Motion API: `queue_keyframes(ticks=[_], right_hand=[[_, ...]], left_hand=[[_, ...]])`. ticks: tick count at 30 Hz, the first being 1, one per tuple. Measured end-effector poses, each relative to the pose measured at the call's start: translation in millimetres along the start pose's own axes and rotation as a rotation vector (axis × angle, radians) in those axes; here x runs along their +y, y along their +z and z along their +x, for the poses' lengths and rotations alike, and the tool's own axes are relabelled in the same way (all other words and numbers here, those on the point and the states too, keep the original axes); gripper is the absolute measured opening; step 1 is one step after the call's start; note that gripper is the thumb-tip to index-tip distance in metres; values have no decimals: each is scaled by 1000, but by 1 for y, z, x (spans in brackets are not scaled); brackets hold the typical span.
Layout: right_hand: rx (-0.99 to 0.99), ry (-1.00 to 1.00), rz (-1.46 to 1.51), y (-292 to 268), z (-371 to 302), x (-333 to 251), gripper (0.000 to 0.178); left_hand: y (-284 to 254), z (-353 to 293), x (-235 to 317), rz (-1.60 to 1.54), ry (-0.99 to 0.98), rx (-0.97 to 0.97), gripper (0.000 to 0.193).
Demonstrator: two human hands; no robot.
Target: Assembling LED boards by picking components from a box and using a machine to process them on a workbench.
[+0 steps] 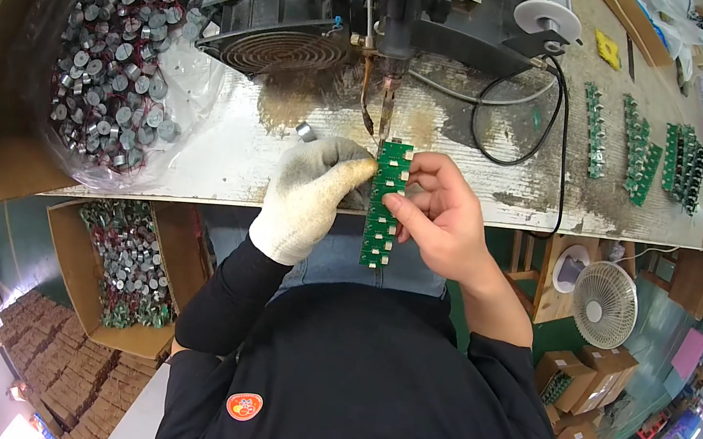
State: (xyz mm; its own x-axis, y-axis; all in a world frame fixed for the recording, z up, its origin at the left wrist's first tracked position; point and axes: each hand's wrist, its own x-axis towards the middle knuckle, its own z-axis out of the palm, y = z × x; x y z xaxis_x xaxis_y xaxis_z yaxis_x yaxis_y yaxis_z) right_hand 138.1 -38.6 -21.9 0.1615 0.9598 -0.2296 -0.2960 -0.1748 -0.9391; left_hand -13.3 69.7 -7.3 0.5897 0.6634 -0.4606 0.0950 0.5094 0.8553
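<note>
A long green circuit board strip point(384, 211), lined with small white parts, stands lengthwise in front of me. My right hand point(439, 212), bare, grips its right side with the thumb on top. My left hand point(314, 189), in a whitish glove, is closed, its fingertips pinched at the strip's upper left edge. What the pinch holds is hidden. Just past the glove's knuckles shows a small silver motor point(306, 132); I cannot tell if the glove holds it. The strip's far end lies right below the soldering iron tip point(385, 122) and a thin copper-coloured tube point(368, 95).
A black fan point(290, 35) and a solder spool point(546, 14) sit on the soldering stand. Left, a plastic-lined box holds many small motors point(126, 58). Finished-looking rows of green boards point(683, 165) lie right. A black cable point(561, 153) hangs over the bench edge.
</note>
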Motion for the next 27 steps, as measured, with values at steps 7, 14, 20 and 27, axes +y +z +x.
queue_keyframes(ticks=[7, 14, 20, 27], right_hand=[[-10, -32, 7, 0, 1, 2, 32], [5, -31, 9, 2, 1, -1, 32], [8, -49, 5, 4, 2, -3, 31], [-1, -25, 4, 4, 1, 1, 30]], left_hand=[[-1, 2, 4, 17, 2, -20, 20], [-2, 5, -2, -76, -18, -26, 21], [-1, 3, 0, -97, -11, -16, 19], [-6, 3, -9, -31, 41, -10, 18]])
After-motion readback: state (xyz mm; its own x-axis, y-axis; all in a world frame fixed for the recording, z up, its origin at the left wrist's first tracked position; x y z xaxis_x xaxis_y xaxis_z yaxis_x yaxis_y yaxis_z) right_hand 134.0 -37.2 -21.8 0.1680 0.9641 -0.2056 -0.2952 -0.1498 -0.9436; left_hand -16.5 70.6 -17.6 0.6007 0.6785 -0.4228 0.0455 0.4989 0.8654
